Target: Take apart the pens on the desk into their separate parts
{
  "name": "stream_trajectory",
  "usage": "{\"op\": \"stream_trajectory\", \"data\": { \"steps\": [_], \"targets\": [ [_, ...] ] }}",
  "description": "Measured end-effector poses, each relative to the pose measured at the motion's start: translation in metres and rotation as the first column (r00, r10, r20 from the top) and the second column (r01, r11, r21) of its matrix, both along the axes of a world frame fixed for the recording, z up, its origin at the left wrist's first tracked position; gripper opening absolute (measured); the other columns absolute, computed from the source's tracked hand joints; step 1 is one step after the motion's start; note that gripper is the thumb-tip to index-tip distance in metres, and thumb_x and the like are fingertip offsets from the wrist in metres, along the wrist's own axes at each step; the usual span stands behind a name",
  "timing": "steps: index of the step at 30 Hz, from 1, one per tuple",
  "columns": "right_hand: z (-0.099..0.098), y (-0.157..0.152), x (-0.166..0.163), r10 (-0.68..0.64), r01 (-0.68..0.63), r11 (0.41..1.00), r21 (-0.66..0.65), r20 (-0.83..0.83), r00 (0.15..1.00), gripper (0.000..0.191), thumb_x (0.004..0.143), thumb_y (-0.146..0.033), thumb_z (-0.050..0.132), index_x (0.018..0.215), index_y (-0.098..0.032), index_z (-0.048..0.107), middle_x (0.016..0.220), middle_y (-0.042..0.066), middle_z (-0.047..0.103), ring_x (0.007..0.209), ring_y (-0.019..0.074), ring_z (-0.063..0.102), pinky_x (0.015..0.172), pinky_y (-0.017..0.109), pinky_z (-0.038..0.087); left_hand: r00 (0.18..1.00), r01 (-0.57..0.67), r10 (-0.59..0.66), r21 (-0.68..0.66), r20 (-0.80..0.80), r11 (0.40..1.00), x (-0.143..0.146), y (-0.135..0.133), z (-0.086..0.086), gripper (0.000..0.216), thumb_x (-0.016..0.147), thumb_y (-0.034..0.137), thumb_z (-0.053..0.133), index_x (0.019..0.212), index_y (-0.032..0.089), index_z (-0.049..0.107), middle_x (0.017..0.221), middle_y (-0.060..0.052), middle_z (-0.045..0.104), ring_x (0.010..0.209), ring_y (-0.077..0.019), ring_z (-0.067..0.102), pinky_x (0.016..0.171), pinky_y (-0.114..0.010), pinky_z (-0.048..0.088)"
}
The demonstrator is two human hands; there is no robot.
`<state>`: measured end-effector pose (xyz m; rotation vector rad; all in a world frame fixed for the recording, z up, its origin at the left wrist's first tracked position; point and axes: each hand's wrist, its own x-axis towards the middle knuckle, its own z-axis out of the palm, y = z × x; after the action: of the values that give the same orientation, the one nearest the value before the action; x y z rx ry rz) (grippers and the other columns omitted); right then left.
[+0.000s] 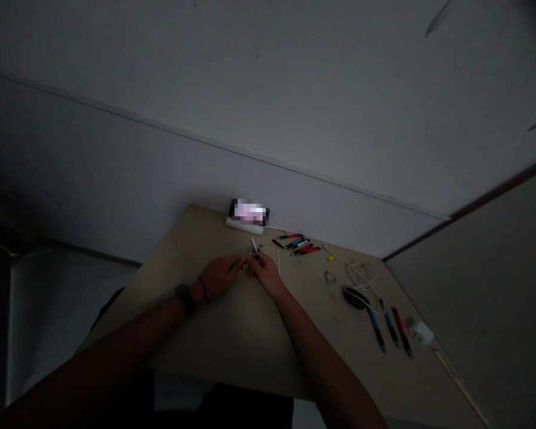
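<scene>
My left hand (223, 274), with a watch on its wrist, is closed in a pinch above the table (205, 333). Its fingertips meet those of my right hand (264, 274), which is pinched closed too. Whatever sits between them is small and dark, and I cannot make out its kind. Just beyond the right fingers lies a short white pen-like piece (254, 243). To the right of that hand rests a thin white rod (278, 262). Farther back and right is a group of several pens (301, 244) with red, blue, black and white barrels.
At the back, a lit phone (249, 212) leans above a white block (244, 225) near the wall (196, 173). On the right lie a coiled white cable (361, 276), a black rounded object (354, 298), a small loop (329, 277), three pens (389, 323) and a white plug (421, 332).
</scene>
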<state>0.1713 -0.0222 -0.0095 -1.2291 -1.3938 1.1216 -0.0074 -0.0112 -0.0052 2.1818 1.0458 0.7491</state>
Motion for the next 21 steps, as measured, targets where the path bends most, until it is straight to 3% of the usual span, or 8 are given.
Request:
{"op": "stream_trajectory", "data": {
  "steps": [6,12,16,21],
  "targets": [
    [0.0013,0.0029,0.0038,-0.1,0.097,0.995,-0.027,-0.102,0.99,0.036,0.073,-0.055,0.07,0.075,-0.022,0.057,0.054,-0.004,0.058,0.048,0.0135,0.054,0.048,0.026,0.044,0.999,-0.044,0.044,-0.002,-0.006,0.999,0.0003,0.0009,-0.001,0.04,0.099,0.044,0.034,0.085,0.021,0.062,0.077,-0.003,0.068,0.071,-0.0184,0.061,0.067,-0.029,0.041],
    [0.0044,0.0017,0.0041,-0.109,0.11,0.994,-0.002,-0.154,0.982,0.036,0.073,-0.054,0.073,0.072,-0.021,0.058,0.063,-0.001,0.064,0.055,0.0148,0.06,0.053,0.027,0.049,0.997,-0.061,0.063,-0.04,0.055,0.997,0.0007,-0.0005,0.0019,0.033,0.096,0.045,0.045,0.11,0.022,0.064,0.085,-0.003,0.071,0.075,-0.0192,0.064,0.069,-0.028,0.044],
    [0.0027,0.0008,0.0025,-0.072,0.073,0.997,0.002,-0.138,0.988,0.037,0.073,-0.054,0.074,0.076,-0.02,0.06,0.062,0.0,0.065,0.057,0.0163,0.062,0.054,0.028,0.05,0.995,-0.025,0.029,-0.042,0.098,0.999,0.0,-0.0004,0.0042,0.032,0.096,0.044,0.045,0.101,0.02,0.066,0.084,-0.003,0.07,0.077,-0.0181,0.064,0.07,-0.028,0.044],
    [0.0016,0.0049,0.0077,-0.246,0.258,0.966,0.011,-0.272,0.93,0.034,0.076,-0.051,0.071,0.08,-0.021,0.056,0.072,0.001,0.069,0.059,0.0163,0.065,0.054,0.027,0.052,0.989,-0.065,0.072,-0.053,0.131,0.996,-0.0004,0.0003,0.0044,0.032,0.095,0.044,0.045,0.094,0.019,0.065,0.08,-0.002,0.068,0.074,-0.0167,0.061,0.068,-0.027,0.043]
  ]
}}
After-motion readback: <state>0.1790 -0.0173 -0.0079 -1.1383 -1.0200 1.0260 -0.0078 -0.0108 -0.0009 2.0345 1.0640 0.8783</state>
